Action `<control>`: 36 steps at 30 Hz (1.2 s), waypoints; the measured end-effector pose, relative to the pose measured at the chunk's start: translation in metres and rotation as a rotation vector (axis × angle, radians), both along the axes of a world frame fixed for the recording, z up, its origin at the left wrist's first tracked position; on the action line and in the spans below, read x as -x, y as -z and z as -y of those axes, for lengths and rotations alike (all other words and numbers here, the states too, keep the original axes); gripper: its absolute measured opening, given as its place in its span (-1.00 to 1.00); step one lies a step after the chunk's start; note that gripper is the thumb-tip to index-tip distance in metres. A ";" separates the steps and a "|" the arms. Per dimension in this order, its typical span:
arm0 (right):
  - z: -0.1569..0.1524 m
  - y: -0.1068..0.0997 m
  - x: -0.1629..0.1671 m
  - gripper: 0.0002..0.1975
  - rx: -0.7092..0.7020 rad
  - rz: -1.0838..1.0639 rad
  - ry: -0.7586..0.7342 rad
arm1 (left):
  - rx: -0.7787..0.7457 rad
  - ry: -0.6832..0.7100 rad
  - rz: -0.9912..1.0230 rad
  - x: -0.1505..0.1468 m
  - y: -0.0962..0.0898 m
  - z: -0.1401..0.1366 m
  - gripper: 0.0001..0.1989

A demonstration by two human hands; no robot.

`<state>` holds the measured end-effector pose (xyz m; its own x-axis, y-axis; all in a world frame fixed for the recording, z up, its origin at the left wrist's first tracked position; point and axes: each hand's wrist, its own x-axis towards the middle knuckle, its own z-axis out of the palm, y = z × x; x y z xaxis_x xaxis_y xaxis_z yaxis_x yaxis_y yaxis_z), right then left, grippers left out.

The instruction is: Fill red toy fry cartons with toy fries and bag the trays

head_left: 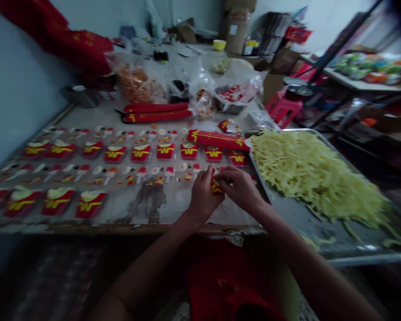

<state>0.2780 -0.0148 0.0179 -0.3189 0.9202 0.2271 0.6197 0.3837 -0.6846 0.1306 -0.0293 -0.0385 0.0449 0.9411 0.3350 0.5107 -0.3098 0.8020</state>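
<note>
Near the table's front edge, my left hand (204, 194) is wrapped around a small red carton (215, 186) with yellow markings. The fingers of my right hand (241, 186) are pinched together at the carton's top. A pale bit shows by those fingertips, too blurred to name. To the right, a metal tray (290, 218) holds a heap of pale yellow fry-like strips (307, 171). Rows of similar red cartons (165, 151) with a yellow W lie on the table to the left, many with pale strips sticking out the top.
Flat stacks of red cartons (217, 139) lie beyond my hands, with another stack (157, 112) farther left. Small food-shaped pieces (141, 174) sit in rows between cartons. Plastic bags (133, 80) crowd the back, and a pink stool (282, 107) stands behind the tray.
</note>
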 end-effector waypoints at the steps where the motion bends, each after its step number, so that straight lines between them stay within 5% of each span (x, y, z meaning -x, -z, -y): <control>1: 0.000 -0.003 0.000 -0.79 0.012 0.053 -0.104 | 0.012 0.013 -0.001 0.005 0.000 0.002 -0.09; 4: -0.005 -0.005 0.004 -0.81 -0.016 0.137 -0.341 | 0.015 0.021 0.033 0.024 0.003 0.010 -0.01; 8: -0.013 0.002 0.032 -0.82 -0.106 0.026 -0.455 | 0.031 -0.082 0.127 0.063 -0.001 0.025 0.01; 15: 0.006 0.014 0.147 -0.77 -0.090 -0.265 -0.501 | 0.184 -0.299 0.226 0.159 -0.013 0.063 0.00; 18: 0.003 0.024 0.199 -0.76 0.057 -0.289 -0.525 | 0.275 -0.404 0.076 0.204 -0.011 0.075 0.01; 23: -0.024 0.044 0.249 -0.75 0.270 -0.227 -0.549 | 0.106 -0.414 -0.406 0.262 0.000 0.092 0.11; 26: -0.039 0.054 0.256 -0.73 0.215 -0.084 -0.685 | 0.063 -0.315 -0.523 0.279 0.012 0.098 0.19; 29: -0.047 0.059 0.257 -0.76 0.143 0.038 -0.803 | 0.034 -0.250 -0.570 0.286 0.024 0.098 0.06; 33: -0.041 0.050 0.256 -0.77 -0.077 0.297 -0.892 | 0.010 -0.222 -0.594 0.291 0.031 0.098 -0.11; 36: -0.029 0.042 0.253 -0.68 -0.239 0.399 -0.907 | -0.031 -0.190 -0.587 0.299 0.037 0.097 -0.01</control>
<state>0.0247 0.0146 -0.0240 -0.9662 0.2385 0.0980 0.1934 0.9218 -0.3361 -0.1680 -0.1266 -0.0758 0.0623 0.9409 0.3328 0.9129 -0.1885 0.3621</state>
